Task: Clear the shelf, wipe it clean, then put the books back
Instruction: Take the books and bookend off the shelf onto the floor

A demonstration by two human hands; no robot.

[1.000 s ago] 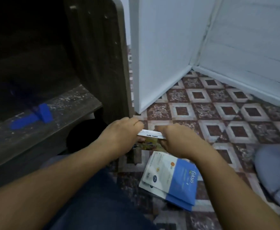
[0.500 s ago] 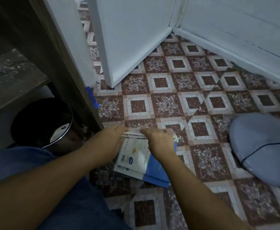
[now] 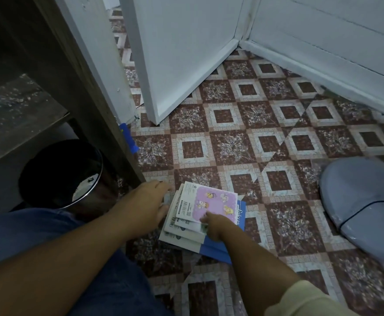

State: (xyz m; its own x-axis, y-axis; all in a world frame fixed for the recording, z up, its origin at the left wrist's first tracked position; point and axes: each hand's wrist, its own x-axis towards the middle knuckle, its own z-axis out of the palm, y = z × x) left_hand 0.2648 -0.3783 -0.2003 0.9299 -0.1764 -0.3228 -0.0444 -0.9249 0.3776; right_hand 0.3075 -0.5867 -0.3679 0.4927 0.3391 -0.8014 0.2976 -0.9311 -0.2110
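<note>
A small stack of books [image 3: 182, 238] lies on the patterned floor just right of the dark wooden shelf unit [image 3: 79, 87]. A book with a purple cover [image 3: 216, 201] is on top, and a blue one [image 3: 241, 215] sticks out underneath. My right hand [image 3: 216, 226] pinches the near edge of the purple book. With its fingers apart, my left hand [image 3: 145, 201] rests against the left side of the stack. The shelf board [image 3: 15, 115] at the left is bare and speckled with dust.
A black round bin [image 3: 59, 174] stands under the shelf board. A white door [image 3: 186, 53] stands ajar behind the books, with a white wall [image 3: 334, 42] to its right. A grey cushion [image 3: 364, 206] lies on the floor at the right. Blue tape [image 3: 127, 137] marks the shelf's foot.
Both hands brought a book from the shelf side down onto the floor stack. The purple-covered book now lies flat on top. My view has swung down and to the right.
</note>
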